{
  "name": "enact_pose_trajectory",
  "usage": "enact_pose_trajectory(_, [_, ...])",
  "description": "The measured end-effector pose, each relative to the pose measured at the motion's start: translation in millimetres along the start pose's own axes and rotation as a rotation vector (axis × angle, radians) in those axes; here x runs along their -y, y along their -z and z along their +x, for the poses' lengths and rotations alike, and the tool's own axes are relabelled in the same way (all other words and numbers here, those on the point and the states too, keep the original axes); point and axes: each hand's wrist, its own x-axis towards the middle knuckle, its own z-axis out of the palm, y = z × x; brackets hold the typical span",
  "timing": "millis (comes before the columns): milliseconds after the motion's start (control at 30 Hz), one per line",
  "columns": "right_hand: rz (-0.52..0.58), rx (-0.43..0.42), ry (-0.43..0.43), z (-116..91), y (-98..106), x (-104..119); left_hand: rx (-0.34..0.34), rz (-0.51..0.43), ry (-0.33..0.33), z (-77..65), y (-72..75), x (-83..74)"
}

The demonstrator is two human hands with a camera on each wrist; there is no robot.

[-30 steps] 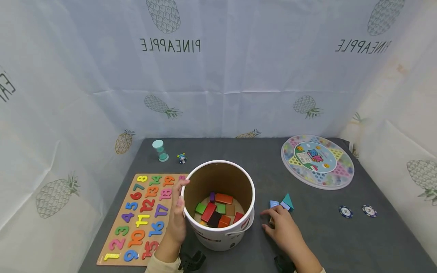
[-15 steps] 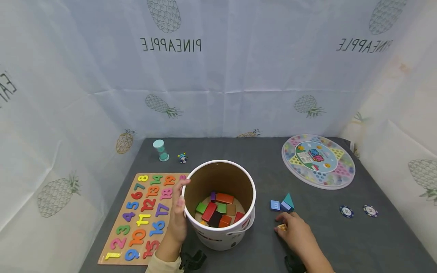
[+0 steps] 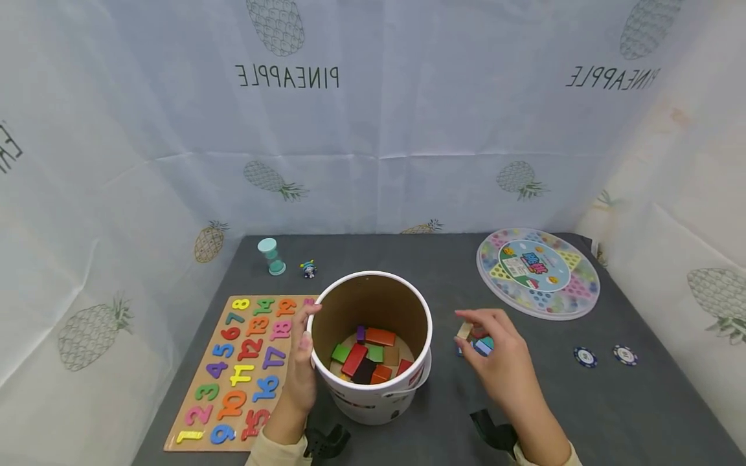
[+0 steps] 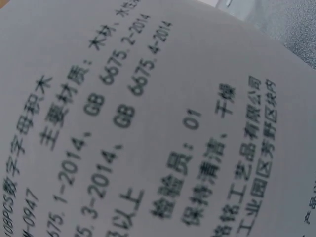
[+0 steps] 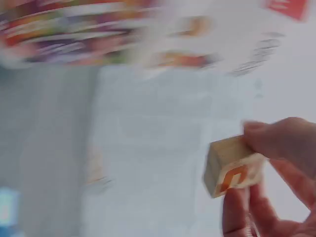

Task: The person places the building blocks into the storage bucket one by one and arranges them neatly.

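A white bucket (image 3: 375, 408) stands tilted toward me on the dark table, several coloured wooden blocks (image 3: 354, 359) lying inside it. My left hand (image 3: 298, 378) grips its left side at the rim. Printed text on the bucket wall (image 4: 148, 123) fills the left wrist view. To the right of the bucket, my right hand (image 3: 498, 356) pinches a small plain wooden block (image 3: 464, 331) above the table. An orange mark shows on one face of that block (image 5: 229, 168) in the right wrist view. Behind the right fingers, blue and teal blocks (image 3: 484, 347) are partly hidden.
A wooden number board (image 3: 201, 388) lies left of the bucket. At the back left are a teal hourglass (image 3: 272, 256) and a little figurine (image 3: 309, 269). A round game board (image 3: 539, 273) and two poker chips (image 3: 585, 356) lie on the right.
My right hand has picked the plain wooden block up off the table and lifted it up and left, in front of the blue blocks. The left hand stays on the bucket.
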Motion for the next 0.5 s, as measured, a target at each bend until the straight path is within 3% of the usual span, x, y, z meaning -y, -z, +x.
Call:
enact_pose_trajectory(100, [0.089, -0.079, 0.113, 16, 11, 24, 0.006, 0.005, -0.004, 1.8, 1.0, -0.5])
enact_pose_trajectory(233, [0.267, -0.085, 0.254, 30, 14, 54, 0.021, -0.002, -0.006, 2.7, 1.8, -0.8])
enact_pose_trajectory(367, [0.396, -0.001, 0.357, 37, -2, 76, 0.018, -0.008, 0.001, 1.6, 1.2, -2.5])
enact_pose_trajectory(500, [0.395, 0.133, 0.328, 38, -21, 85, 0.012, -0.003, 0.025, -1.5, -1.8, -5.8])
